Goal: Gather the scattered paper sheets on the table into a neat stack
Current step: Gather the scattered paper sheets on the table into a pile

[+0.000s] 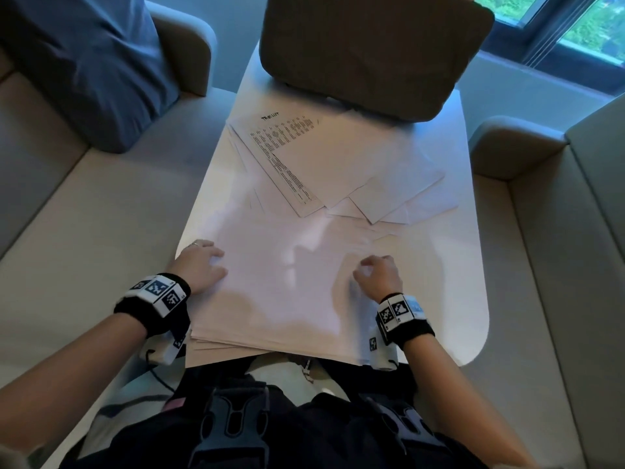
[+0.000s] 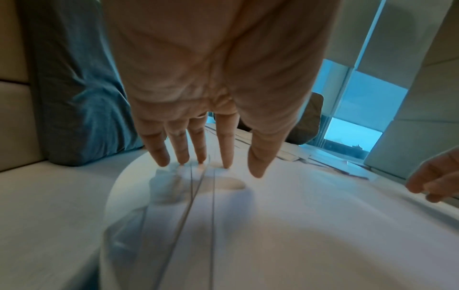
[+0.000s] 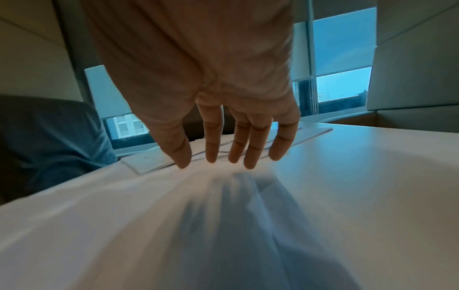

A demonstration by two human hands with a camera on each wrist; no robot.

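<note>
My left hand [image 1: 199,265] lies spread on the near pile of paper sheets [image 1: 280,282], its grip open, the straight fingertips [image 2: 226,162] pressing down at the pile's left edge, where several sheet edges fan apart. My right hand [image 1: 378,274] rests on the same pile toward its right side; its grip is also open and holds nothing, with the fingertips [image 3: 211,155] touching the top sheet, which is bunched up into a soft ridge just under them. This near pile covers the worktop [image 1: 473,282] on my side and hangs a little over the worktop's near edge. Beyond the pile, toward the far end of the worktop, lies a looser spread of sheets [image 1: 389,184] at skewed angles, overlapping one another; the printed sheet [image 1: 287,154] with dark rows of text lies on the left of that spread. A brown cushion [image 1: 372,52] stands at the far end of the worktop, touching the farthest sheets. A blue cushion [image 1: 91,62] rests on the sofa [image 1: 84,204] left of the worktop.
</note>
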